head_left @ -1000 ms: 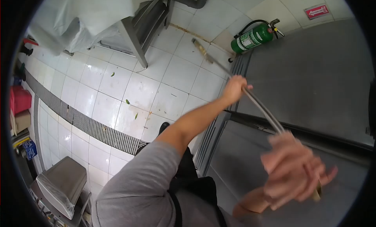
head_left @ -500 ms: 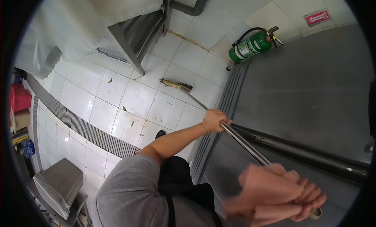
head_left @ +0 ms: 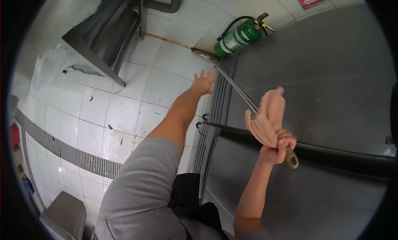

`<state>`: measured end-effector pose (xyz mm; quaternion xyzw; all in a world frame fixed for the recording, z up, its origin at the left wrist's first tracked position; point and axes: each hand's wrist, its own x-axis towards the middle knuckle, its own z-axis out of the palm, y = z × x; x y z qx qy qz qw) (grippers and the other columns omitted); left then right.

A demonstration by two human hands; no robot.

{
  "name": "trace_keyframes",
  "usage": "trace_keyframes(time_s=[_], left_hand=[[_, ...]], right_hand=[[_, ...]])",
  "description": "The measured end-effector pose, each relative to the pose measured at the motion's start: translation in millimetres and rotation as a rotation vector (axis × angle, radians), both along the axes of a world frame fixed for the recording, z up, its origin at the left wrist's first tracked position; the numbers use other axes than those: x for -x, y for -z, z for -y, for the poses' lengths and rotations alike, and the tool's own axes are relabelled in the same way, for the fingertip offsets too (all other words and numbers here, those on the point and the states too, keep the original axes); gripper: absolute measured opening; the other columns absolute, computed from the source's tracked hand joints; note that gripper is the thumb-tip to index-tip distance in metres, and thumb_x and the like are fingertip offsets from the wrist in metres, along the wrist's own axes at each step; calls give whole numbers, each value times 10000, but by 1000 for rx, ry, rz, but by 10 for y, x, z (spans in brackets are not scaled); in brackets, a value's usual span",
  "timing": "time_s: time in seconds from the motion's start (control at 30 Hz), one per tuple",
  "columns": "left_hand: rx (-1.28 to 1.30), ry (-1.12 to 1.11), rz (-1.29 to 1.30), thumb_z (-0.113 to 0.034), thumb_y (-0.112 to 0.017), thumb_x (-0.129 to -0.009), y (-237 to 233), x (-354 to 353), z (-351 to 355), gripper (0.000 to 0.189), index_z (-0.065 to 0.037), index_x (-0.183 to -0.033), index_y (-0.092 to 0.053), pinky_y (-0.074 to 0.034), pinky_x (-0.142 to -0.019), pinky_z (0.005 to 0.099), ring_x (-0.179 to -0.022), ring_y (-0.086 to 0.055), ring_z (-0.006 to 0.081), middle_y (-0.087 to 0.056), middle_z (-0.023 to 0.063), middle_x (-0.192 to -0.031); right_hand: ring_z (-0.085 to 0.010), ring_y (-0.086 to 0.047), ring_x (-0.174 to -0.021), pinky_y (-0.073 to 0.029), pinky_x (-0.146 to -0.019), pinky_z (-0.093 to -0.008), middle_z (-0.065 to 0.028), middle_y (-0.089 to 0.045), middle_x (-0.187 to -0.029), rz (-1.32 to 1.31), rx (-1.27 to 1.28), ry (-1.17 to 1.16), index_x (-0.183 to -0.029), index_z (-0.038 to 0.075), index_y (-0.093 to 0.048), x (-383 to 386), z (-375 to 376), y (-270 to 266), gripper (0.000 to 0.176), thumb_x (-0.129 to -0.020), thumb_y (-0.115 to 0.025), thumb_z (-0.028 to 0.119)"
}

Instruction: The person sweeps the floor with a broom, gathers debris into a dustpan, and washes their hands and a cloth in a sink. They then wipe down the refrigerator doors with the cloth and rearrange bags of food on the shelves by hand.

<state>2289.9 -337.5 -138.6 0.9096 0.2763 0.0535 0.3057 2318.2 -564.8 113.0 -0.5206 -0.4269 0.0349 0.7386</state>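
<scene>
A long-handled broom (head_left: 235, 87) leans away from me, its metal pole running toward the wall. The brush head (head_left: 205, 55) is on the tiles beside the green fire extinguisher (head_left: 239, 37). Wrapped round the upper end of the pole, my right hand (head_left: 280, 146) also grips a pink cloth (head_left: 269, 117), which hangs over the pole. The handle's looped tip (head_left: 292, 159) sticks out below that fist. My left hand (head_left: 202, 82) is stretched forward over the floor with its fingers spread, holding nothing, left of the pole.
Grey metal panels (head_left: 315, 74) with a dark horizontal bar (head_left: 331, 153) line the right. A metal table frame (head_left: 93, 59) with plastic sheeting stands at upper left. Several green leaf bits (head_left: 110, 127) lie on white tiles near a floor drain grate (head_left: 78, 151). A grey bin (head_left: 66, 209) is at lower left.
My left hand has let go of the pole and spread open. The broom head has moved to the wall by the extinguisher. My right hand has shifted up with the cloth and handle.
</scene>
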Motion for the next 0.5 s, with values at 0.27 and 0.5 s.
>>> trace_keyframes(time_s=[0.27, 0.5], left_hand=[[142, 338, 145, -259, -547, -659, -608, 48, 533, 200, -82, -570, -576, -457, -698, 406, -790, -575, 309, -590, 166, -725], [-162, 265, 532, -200, -584, -649, -788, 972, 23, 148, -106, -543, -538, -425, -574, 382, -580, -530, 297, -532, 95, -562]], right_hand=[[-142, -369, -589, -316, -604, -257, -24, -359, -562, -143, 11, -22, -682, 90, -382, 535, 352, -206, 137, -635, -510, 98], [-138, -404, -583, -360, -634, -274, -2, -355, -574, -11, -180, -421, -644, 101, -392, 867, 28, -519, 116, -653, -507, 117]])
